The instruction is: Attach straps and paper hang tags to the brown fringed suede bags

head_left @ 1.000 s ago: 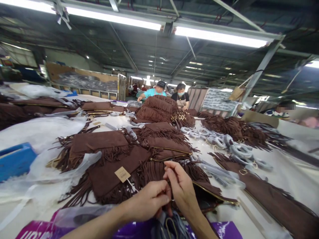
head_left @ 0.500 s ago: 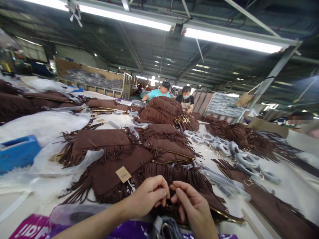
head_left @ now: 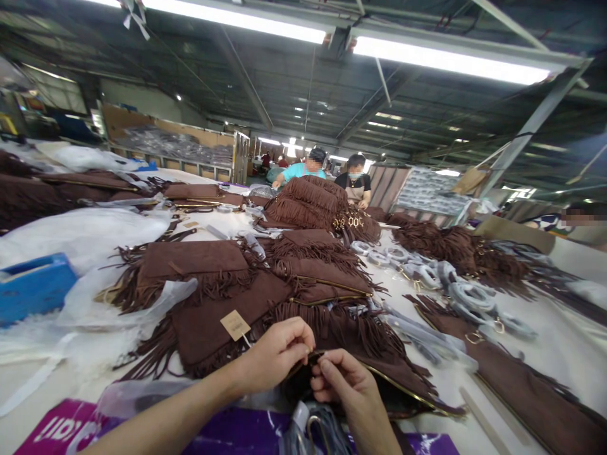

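Observation:
My left hand and my right hand meet low in the middle, both pinched on the near edge of a brown fringed suede bag with a gold zip line. What sits between the fingertips is too small to name. A paper tag lies on a neighbouring brown bag just left of my left hand. Below my hands lies a grey wrapped strap bundle with a metal ring.
Several brown fringed bags cover the white table. Wrapped grey straps lie at the right, a blue bin and clear plastic bags at the left, a purple bag near me. Two people work at the far end.
My right hand dropped from an upright, fingers-raised pose to a low pinch against my left hand at the bag's edge. The view tilted slightly.

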The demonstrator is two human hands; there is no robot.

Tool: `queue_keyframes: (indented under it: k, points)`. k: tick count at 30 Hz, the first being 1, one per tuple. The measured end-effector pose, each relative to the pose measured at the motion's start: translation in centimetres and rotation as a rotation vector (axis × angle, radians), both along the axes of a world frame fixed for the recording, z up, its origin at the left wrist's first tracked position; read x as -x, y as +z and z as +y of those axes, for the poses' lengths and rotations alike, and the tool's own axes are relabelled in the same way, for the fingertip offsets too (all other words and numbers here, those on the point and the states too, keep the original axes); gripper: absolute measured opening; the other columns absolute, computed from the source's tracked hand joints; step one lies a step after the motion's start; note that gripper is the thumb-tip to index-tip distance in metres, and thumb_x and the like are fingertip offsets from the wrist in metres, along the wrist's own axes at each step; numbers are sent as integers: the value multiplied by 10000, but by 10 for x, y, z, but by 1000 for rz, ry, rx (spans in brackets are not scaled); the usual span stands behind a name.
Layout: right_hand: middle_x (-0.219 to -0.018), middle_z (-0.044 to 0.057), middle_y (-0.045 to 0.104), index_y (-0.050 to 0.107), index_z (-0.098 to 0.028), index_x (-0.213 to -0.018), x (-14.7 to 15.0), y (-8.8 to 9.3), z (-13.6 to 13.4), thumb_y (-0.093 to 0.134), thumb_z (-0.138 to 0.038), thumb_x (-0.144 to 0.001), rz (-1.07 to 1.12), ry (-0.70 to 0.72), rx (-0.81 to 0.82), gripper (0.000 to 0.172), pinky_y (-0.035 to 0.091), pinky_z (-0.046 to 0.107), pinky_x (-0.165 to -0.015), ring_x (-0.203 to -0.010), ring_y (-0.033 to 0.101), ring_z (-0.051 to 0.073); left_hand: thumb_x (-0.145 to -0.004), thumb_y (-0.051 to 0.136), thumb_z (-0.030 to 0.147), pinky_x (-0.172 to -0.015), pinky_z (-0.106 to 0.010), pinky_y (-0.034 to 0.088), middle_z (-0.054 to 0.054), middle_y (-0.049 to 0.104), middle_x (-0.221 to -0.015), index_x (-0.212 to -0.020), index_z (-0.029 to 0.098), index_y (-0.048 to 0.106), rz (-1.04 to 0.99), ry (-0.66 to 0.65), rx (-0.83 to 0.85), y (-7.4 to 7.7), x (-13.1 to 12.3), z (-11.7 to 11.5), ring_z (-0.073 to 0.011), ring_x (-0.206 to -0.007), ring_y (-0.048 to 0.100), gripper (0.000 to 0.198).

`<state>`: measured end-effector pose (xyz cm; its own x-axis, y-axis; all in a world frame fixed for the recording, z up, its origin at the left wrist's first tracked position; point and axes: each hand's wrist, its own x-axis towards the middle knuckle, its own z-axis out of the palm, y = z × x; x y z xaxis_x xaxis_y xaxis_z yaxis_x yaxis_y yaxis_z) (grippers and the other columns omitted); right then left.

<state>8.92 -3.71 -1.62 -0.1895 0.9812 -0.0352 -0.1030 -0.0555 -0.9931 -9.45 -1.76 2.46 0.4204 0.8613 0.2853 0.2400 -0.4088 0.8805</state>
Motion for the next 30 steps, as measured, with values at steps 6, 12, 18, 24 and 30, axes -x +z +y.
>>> queue_keyframes:
  k: [6, 12, 18, 24, 30]
  points:
    - [-632, 17, 650, 670, -166, -733, 6, -2, 0, 809, -593, -689, 48, -100, -57, 451, 494, 187, -446, -504, 590, 122, -870, 436, 81, -627, -259, 365, -22, 583, -818, -816, 185, 526, 629, 48, -347, 7, 8, 0, -168, -724, 529, 148]
    - [-735, 29, 677, 703, -189, -816, -6, -7, -1, 789, -529, -761, 125, -201, -90, 355, 497, 174, -445, -554, 593, 120, -844, 461, 63, -610, -273, 378, -38, 590, -816, -790, 182, 528, 827, 57, -401, 20, 17, -1, -181, -691, 547, 147]
    - [-698, 34, 682, 705, -175, -841, -12, -14, -1, 826, -494, -731, 162, -167, -74, 359, 512, 188, -433, -534, 625, 139, -835, 433, 140, -587, -221, 369, -12, 566, -704, -768, 154, 576, 106, -89, 3, 21, 9, -8, -120, -647, 509, 160]
    - [-719, 45, 702, 707, -180, -898, -12, -17, -7, 752, -458, -824, 92, -93, -171, 291, 547, 214, -472, -568, 662, 166, -742, 608, 298, -433, -172, 299, 31, 541, -560, -737, 143, 544, -307, -165, 514, 5, -12, -11, -61, -454, 426, 168]
    - [-691, 45, 704, 710, -184, -835, -13, -11, -9, 753, -444, -821, 38, -54, -206, 263, 546, 216, -492, -576, 665, 174, -659, 627, 245, -480, -205, 458, 5, 619, -582, -754, 140, 571, -375, -74, 581, -3, -19, -12, -102, -470, 566, 152]
